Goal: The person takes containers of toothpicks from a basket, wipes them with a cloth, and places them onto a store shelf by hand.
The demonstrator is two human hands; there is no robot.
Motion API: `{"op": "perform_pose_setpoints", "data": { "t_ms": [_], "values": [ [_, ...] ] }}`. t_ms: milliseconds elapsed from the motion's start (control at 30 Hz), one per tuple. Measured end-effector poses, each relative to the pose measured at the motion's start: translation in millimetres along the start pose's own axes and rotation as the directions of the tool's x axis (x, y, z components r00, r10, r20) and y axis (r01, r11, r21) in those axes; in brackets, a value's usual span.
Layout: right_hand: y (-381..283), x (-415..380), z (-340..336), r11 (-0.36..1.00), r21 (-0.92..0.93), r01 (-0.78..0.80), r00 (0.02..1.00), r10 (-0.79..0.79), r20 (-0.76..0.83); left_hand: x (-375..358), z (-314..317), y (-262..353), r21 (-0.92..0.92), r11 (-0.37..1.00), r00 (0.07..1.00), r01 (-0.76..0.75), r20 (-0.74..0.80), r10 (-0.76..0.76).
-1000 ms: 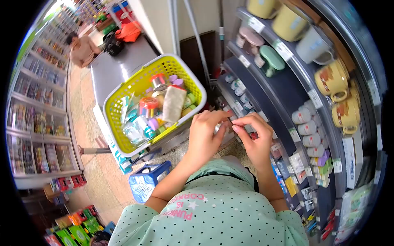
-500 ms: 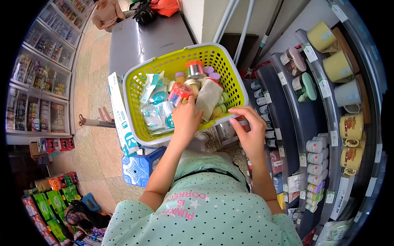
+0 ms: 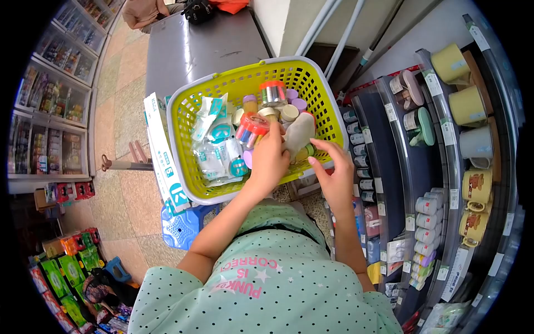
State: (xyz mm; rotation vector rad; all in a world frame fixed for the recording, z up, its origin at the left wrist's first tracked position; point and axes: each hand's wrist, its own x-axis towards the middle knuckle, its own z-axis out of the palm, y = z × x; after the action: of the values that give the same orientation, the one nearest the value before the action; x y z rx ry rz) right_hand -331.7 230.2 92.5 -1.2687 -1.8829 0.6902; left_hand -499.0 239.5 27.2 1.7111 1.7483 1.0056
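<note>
In the head view, my left hand reaches into a yellow-green basket with a grey rim, its fingers curled and partly hidden among the goods. It lies against a whitish pouch-like item with red edging and beside a red-lidded clear jar. What it grips is hidden. Over the near right rim is my right hand, thumb and forefinger apart, with a green-lidded jar close to its fingertips. Another red-lidded jar, purple-lidded containers and white-and-teal packets share the basket.
Behind the basket stretches a grey surface. A long white-and-teal box stands along its left side, above a blue stool. Shelves with mugs and bottles rise on the right. A seated person is at the far left.
My left hand has shifted right, from over the red-lidded jar toward the whitish item, which has also moved right and tilted. A purple lid shows beside my hand. My right hand stays by the rim.
</note>
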Motion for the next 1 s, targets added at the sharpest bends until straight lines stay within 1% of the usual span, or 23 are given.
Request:
{"op": "perform_pose_setpoints", "data": {
  "t_ms": [67, 133, 167, 200, 300, 333, 400, 433, 533, 600, 633, 700, 733, 767, 800, 833, 933, 1000],
  "values": [
    [5, -3, 6, 0.999, -0.022, -0.033, 0.999, 0.033, -0.02, 0, -11, 6, -0.276, 0.961, 1.0, 0.022, -0.005, -0.024],
    [9, -7, 10, 0.996, -0.035, -0.079, 0.996, 0.078, -0.046, 1, -18, 9, -0.459, 0.884, 0.996, 0.091, 0.036, -0.084],
    [9, -9, 12, 0.993, -0.037, -0.108, 0.992, 0.106, -0.062, 2, -20, 8, -0.543, 0.83, 0.992, 0.126, 0.061, -0.111],
    [9, -12, 14, 0.99, -0.038, -0.137, 0.988, 0.133, -0.077, 2, -22, 10, -0.575, 0.812, 0.995, 0.1, 0.051, -0.086],
    [5, -16, 21, 0.985, 0.047, -0.164, 0.978, 0.168, -0.124, -3, -31, 31, -0.763, 0.629, 0.986, 0.152, 0.072, -0.152],
    [4, -18, 22, 0.989, 0.003, -0.146, 0.981, 0.145, -0.131, -3, -34, 37, -0.763, 0.631, 0.989, 0.137, 0.073, -0.127],
    [-3, -17, 19, 0.992, -0.009, -0.128, 0.981, 0.125, -0.147, -5, -38, 47, -0.765, 0.635, 0.994, 0.107, 0.076, -0.076],
    [-6, -17, 17, 0.993, -0.014, -0.119, 0.981, 0.115, -0.156, -5, -40, 51, -0.788, 0.608, 0.995, 0.096, 0.09, -0.04],
    [-10, -16, 9, 0.991, 0.078, -0.109, 0.982, 0.119, -0.147, -5, -45, 60, -0.839, 0.537, 0.988, 0.08, 0.139, 0.07],
    [-11, -15, 3, 0.966, 0.218, -0.14, 0.979, 0.168, -0.116, -5, -51, 63, -0.858, 0.506, 0.973, 0.086, 0.182, 0.144],
    [-11, -15, 0, 0.945, 0.287, -0.155, 0.977, 0.19, -0.098, -5, -55, 66, -0.828, 0.557, 0.963, 0.069, 0.2, 0.178],
    [-9, -16, -5, 0.901, 0.347, -0.258, 0.961, 0.276, -0.002, -5, -65, 70, -0.759, 0.651, 0.941, 0.028, 0.241, 0.24],
    [-8, -17, -8, 0.874, 0.374, -0.31, 0.948, 0.315, 0.049, -7, -69, 70, -0.646, 0.763, 0.946, -0.008, 0.242, 0.215],
    [-9, -16, -12, 0.931, 0.257, -0.258, 0.966, 0.258, 0.034, -7, -75, 74, -0.473, 0.866, 0.945, -0.16, 0.182, 0.273],
    [-13, -13, -18, 0.97, 0.136, -0.199, 0.98, 0.197, 0.028, -6, -83, 81, -0.268, 0.916, 0.93, -0.298, 0.135, 0.342],
    [-17, -11, -23, 0.99, 0.014, -0.137, 0.99, 0.137, 0.03, -5, -89, 86, -0.045, 0.909, 0.903, -0.414, 0.105, 0.416],
    [-27, -10, -31, 0.987, -0.128, -0.098, 0.99, 0.11, 0.092, -1, -95, 90, -0.078, 0.891, 0.875, -0.447, 0.171, 0.453],
    [-33, -9, -35, 0.992, -0.116, -0.05, 0.996, 0.057, 0.064, 0, -97, 84, -0.058, 0.892, 0.849, -0.447, 0.287, 0.444]
  ]
}}
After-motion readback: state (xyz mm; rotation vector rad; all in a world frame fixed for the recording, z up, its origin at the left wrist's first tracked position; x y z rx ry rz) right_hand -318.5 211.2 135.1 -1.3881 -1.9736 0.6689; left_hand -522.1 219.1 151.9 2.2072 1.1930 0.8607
